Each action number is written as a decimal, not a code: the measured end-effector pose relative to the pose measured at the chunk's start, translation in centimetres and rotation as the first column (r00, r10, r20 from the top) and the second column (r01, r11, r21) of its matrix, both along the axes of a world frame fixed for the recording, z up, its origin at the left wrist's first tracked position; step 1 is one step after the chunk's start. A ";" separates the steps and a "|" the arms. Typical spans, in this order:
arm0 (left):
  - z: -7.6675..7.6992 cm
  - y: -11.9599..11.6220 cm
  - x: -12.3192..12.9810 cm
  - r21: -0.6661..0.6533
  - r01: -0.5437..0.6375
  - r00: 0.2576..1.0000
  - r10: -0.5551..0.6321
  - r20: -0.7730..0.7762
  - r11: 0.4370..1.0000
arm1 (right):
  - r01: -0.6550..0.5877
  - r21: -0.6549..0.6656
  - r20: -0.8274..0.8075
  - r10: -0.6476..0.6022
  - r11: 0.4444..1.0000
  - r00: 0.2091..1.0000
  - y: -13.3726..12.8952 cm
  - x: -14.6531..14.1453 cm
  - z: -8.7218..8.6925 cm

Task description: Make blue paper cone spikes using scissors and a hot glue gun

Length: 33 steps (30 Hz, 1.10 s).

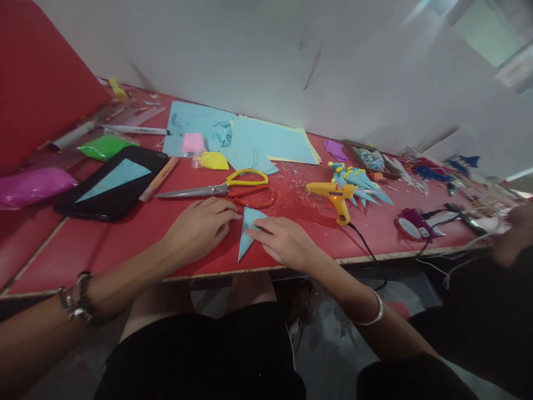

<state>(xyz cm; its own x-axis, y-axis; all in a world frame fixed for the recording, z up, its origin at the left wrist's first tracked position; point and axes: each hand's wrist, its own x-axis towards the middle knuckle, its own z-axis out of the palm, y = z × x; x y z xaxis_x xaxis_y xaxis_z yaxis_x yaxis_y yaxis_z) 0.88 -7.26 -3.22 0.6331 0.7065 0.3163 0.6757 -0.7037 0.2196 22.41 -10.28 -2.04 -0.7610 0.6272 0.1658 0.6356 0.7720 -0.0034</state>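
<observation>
Two bare hands rest on a red table (300, 244), with a small, pale blue paper triangle (246, 248) between them; we take that paper as the clock's centre, twelve pointing away from us. Our left hand (204, 226) lies palm down at nine o'clock, its fingers loosely bent and holding nothing that we can see, fingertips just beside the paper. Our right hand (283, 240) reaches in from between three and four o'clock and rests its fingers on the paper; we cannot tell whether it pinches it or only presses it flat. The triangle's narrow point is turned towards us, near six o'clock.

Just beyond, at twelve o'clock, we find the yellow and red handles of a pair of scissors (191, 191), whose blades point towards ten. At two o'clock lies a yellow glue gun (325, 189), a small orange light showing on its body, its black cord dropping over the table's edge. Behind it sits a spiky blue paper piece (353, 179) with yellow trim.

Farther out, at ten o'clock, we see an orange marker (160, 179) beside a black, tablet-like object (112, 201) bearing a larger blue triangle (120, 179). A yellow packet (214, 161) is at eleven; blue sheets (270, 136) spread past twelve. At three, another person's dark clothing (470, 316) fills the edge.
</observation>
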 end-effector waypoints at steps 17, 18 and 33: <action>0.0 -0.1 0.0 0.041 0.005 0.999 -0.004 -0.039 0.999 | -0.105 -0.040 -0.136 0.099 0.994 0.986 -0.5 0.8 -1.0; 0.0 -0.1 0.0 0.037 0.003 0.999 -0.002 -0.039 0.999 | -0.104 -0.056 -0.146 0.094 0.993 0.985 -0.5 0.8 -1.0; 0.0 -0.1 0.0 0.040 0.003 1.000 -0.003 -0.020 0.999 | -0.112 -0.158 -0.197 0.080 0.981 0.977 -0.9 0.8 -1.0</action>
<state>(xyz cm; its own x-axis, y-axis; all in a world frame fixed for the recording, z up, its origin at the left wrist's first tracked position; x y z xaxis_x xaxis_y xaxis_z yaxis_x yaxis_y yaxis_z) 0.89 -7.34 -3.25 0.6418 0.6916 0.3314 0.6775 -0.7138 0.1774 23.17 -11.22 -3.02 -0.7837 0.5841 0.2114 0.5344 0.8074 -0.2501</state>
